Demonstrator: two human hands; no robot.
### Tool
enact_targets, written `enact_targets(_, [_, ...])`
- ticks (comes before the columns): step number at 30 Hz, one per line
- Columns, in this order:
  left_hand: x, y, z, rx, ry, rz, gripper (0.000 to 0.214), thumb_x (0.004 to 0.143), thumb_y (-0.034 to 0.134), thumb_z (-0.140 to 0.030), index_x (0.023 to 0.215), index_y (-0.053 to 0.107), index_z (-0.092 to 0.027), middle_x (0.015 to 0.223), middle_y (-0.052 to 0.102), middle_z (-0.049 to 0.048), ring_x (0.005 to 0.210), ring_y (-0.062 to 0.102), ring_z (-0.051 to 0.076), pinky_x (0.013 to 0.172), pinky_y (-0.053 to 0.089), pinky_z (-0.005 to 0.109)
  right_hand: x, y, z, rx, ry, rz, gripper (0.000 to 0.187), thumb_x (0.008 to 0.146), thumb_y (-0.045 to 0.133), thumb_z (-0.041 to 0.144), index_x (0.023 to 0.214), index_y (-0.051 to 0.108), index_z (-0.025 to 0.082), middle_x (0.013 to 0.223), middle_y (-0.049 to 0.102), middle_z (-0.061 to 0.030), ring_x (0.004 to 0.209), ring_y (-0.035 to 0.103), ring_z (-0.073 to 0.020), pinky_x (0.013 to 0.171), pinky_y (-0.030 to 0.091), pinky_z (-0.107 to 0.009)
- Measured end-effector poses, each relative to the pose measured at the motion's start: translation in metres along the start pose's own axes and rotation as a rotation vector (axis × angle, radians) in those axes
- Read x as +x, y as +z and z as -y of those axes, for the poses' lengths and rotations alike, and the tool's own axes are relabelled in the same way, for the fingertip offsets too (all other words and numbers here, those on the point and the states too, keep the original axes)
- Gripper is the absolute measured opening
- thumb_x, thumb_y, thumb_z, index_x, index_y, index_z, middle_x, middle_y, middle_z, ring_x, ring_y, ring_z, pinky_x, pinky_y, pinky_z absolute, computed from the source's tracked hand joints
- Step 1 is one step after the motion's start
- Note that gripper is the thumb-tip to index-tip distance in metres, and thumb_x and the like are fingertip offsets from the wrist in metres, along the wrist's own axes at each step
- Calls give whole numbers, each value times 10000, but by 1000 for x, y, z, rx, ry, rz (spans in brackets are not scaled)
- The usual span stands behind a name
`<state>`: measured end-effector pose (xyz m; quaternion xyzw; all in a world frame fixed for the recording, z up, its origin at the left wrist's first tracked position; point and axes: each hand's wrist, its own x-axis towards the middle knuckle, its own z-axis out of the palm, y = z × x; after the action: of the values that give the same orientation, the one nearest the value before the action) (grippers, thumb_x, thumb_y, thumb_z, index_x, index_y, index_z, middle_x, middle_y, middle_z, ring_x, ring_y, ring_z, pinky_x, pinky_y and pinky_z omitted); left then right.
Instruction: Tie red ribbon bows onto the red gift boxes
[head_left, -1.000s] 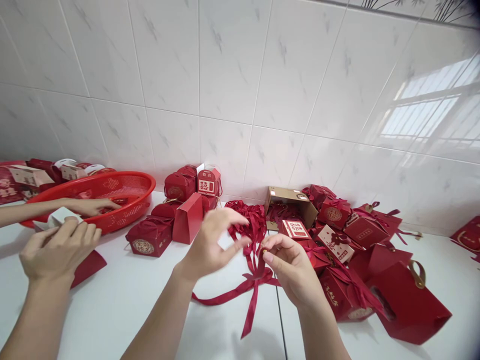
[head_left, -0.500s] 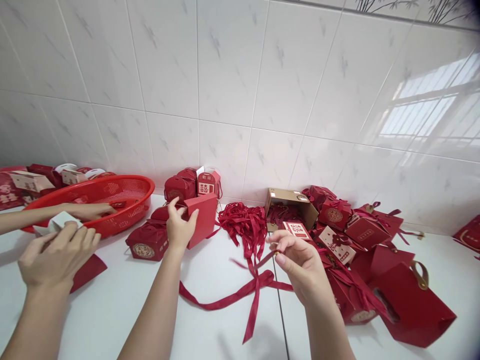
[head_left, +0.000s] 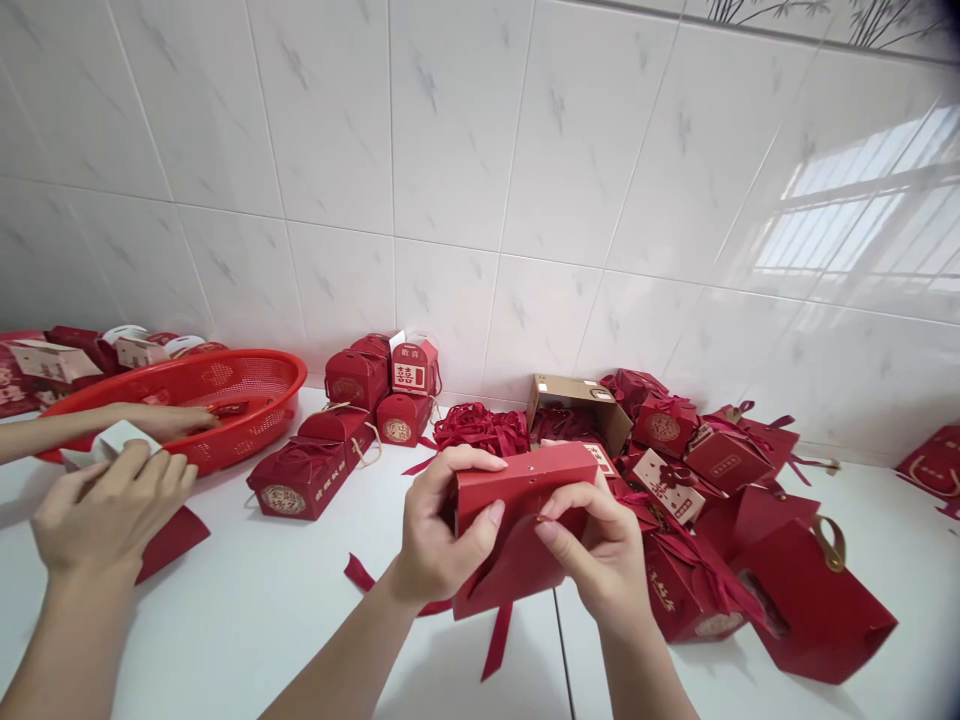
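In front of me my left hand [head_left: 450,535] grips a red gift box [head_left: 517,540] by its left side, thumb on the near face. Small holes show along the box's top edge. My right hand [head_left: 596,545] is closed at the box's right side, thumb and forefinger pinching the gold stud of a small strap [head_left: 539,519] against the near face; most of the strap is hidden. Below and behind the box, red ribbon [head_left: 496,645] lies on the white table.
At left, a co-worker's hand [head_left: 112,515] holds a white and red piece; another reaches into a red plastic basket [head_left: 289,385]. Finished-looking red boxes [head_left: 307,470] stand left of centre. A ribbon heap [head_left: 476,428], a cardboard box [head_left: 619,425] and more red boxes [head_left: 825,600] lie to the right.
My left hand has brought the red box rightward and nearer, in front of the ribbon. My right hand has moved the small strap against it. The co-worker's hands look nearly unchanged.
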<state>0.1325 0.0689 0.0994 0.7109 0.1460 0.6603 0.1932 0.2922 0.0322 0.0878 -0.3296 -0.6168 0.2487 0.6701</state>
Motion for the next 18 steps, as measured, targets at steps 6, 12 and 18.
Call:
enact_targets(6, [2, -5, 2, -65, -78, 105, 118, 883, 560, -177, 995, 585, -203, 1116, 617, 101, 1075, 583, 226, 930, 497, 409, 3, 4, 6, -41, 9, -39, 66, 769, 748, 226, 736, 700, 258, 1360, 488, -62, 1312, 384, -306, 1076, 277, -461])
enact_targets(12, [-2, -2, 3, -153, -154, 75, 71, 917, 539, -195, 975, 580, -190, 909, 669, 61, 856, 651, 179, 747, 537, 303, 2, 2, 6, -57, 7, 17, 63, 790, 731, 216, 761, 692, 256, 1417, 445, -54, 1297, 425, -302, 1050, 331, -457])
enact_targets(18, [-3, -3, 4, -66, -174, 74, 18, 915, 540, -192, 904, 555, -194, 753, 591, 3, 673, 558, 126, 613, 465, 244, 2, 1, 3, -81, -18, 35, 54, 808, 712, 212, 800, 690, 260, 1365, 503, -50, 1223, 513, -279, 1009, 402, -444])
